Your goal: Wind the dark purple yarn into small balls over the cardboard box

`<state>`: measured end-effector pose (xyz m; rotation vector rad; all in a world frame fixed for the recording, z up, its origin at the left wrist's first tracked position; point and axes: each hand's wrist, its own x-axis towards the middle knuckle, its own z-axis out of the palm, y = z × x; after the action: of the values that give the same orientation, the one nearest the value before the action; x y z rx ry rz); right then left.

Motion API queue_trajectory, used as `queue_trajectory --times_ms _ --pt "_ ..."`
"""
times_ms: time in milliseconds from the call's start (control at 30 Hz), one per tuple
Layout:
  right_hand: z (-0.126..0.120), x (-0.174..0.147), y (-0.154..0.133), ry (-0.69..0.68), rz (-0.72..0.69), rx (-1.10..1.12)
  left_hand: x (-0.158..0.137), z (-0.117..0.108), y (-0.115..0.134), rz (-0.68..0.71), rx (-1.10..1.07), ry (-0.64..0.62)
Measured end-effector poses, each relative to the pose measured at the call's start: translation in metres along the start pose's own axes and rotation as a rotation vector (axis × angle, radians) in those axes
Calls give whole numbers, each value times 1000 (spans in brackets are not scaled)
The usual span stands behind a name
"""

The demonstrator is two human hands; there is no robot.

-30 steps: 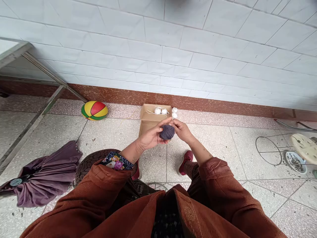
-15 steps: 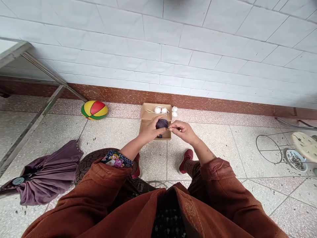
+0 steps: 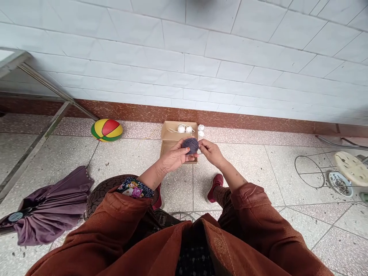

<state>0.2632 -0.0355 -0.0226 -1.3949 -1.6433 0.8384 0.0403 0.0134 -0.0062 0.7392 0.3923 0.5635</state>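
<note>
A dark purple-grey ball of yarn (image 3: 190,145) rests in my left hand (image 3: 174,156), its fingers curled around the ball from the left and below. Close against the ball's right side, my right hand (image 3: 211,152) pinches the strand of yarn between thumb and fingertips. Both hands are held above an opened cardboard box (image 3: 166,132) on the floor, hiding much of its front half. In the box's back part lie two white yarn balls (image 3: 181,128) with loose white strands. More white balls (image 3: 201,127) sit just outside its right edge.
A colourful ball (image 3: 107,130) lies by the wall at left, near a metal-framed table (image 3: 57,119). A folded purple umbrella (image 3: 57,207) is on the floor. To the right are a stool (image 3: 349,168) and a bowl of husks (image 3: 340,184). A tiled wall (image 3: 184,76) stands ahead.
My left hand has turned, so the yarn ball shows more fully and has shifted slightly right. My right hand's fingers have moved up close to the ball.
</note>
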Motion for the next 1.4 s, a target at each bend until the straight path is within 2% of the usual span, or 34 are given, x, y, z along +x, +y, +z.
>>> queue_trajectory --times_ms 100,233,300,367,433,500,567,667,800,900,1000,1133,1267,1400 --pt "-5 -5 -9 -37 -43 -20 4 -2 -2 10 70 120" --pt "-9 -9 -21 -93 -87 79 5 -4 -4 4 371 258" --pt "-10 -8 -25 -86 -94 121 3 -5 -5 -7 532 279" --pt "-10 -5 -26 -64 -93 147 1 -5 -6 -6 635 218" --pt "-10 0 -24 -36 -82 172 -2 -2 -5 -13 637 78" --pt "-8 4 -19 -27 -47 200 -5 1 -3 -48 547 -70" --pt "-5 7 -13 -34 20 206 -7 4 -1 -52 417 -139" --pt "-2 5 -7 -21 102 141 -7 6 1 -13 260 -101" --pt "-3 -2 -9 -10 76 63 -2 4 2 -17 158 73" --pt "-7 -7 -16 -25 41 59 0 5 3 -13 221 212" --pt "-9 -11 -22 -63 14 71 0 7 4 -2 353 293" --pt "-8 -13 -30 -101 -31 94 -1 9 5 43 513 295" --pt "-6 -13 -33 -124 -41 148 -3 9 7 149 688 228" --pt "-5 -13 -33 -134 15 208 -5 6 6 159 625 126"
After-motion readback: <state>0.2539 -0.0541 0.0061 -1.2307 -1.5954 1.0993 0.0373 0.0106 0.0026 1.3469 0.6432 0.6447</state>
